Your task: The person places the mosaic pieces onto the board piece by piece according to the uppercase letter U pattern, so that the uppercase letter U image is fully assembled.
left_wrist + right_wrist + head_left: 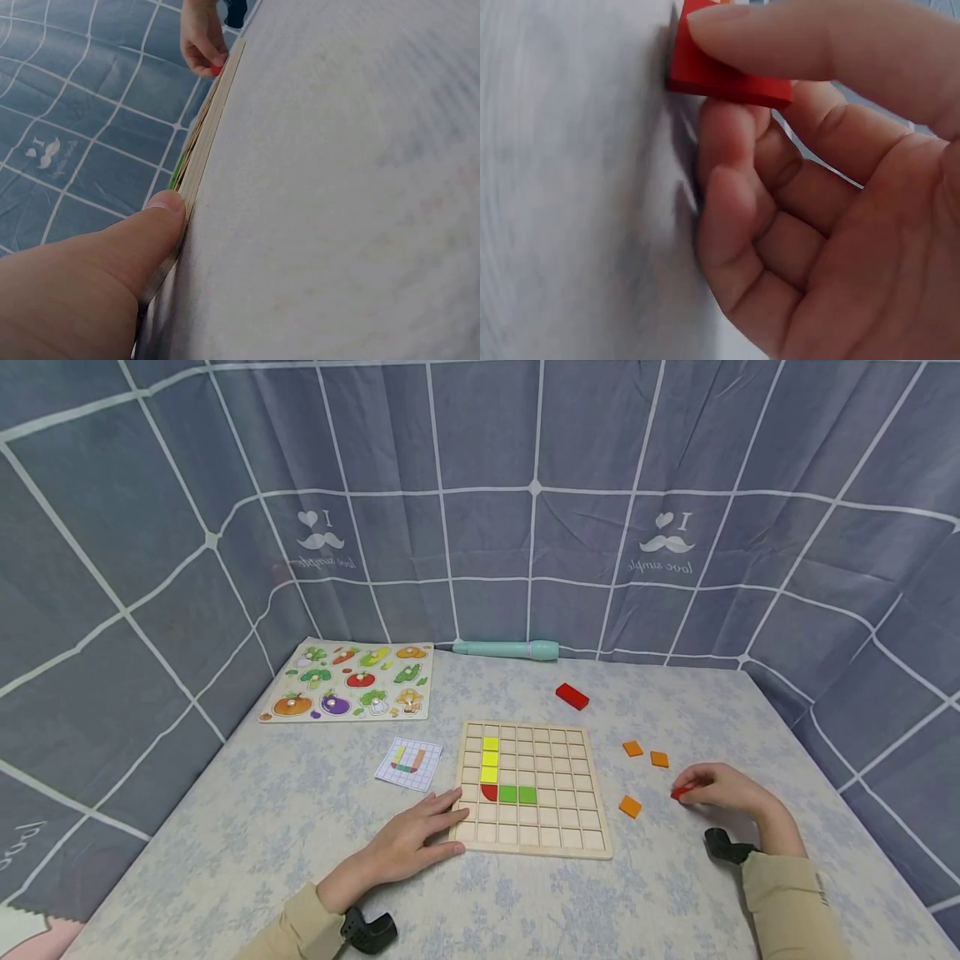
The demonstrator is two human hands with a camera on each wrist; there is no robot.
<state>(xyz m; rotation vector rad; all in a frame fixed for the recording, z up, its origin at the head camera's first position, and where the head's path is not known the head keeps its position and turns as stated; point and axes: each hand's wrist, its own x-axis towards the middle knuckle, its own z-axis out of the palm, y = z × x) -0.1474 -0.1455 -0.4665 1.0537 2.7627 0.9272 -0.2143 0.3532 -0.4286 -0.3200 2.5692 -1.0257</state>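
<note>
A wooden grid board (558, 840) lies on the table with yellow tiles (490, 758) in a column, a red quarter-round tile (490, 792) below them and two green tiles (517, 795) to its right. My left hand (411, 842) rests at the board's left edge, fingers extended; in the left wrist view its thumb (142, 244) touches the board's side (199, 161). Right of the board, my right hand (723, 789) pinches a small red tile (720, 75) between thumb and fingers, close over the table. Several orange tiles (630, 807) lie between that hand and the board.
A pattern card (431, 767) with a coloured U shape lies left of the board. Behind it is a vegetable puzzle (345, 693). A teal stick-shaped object (502, 649) lies along the back curtain (487, 543). A red block (572, 696) sits behind the board.
</note>
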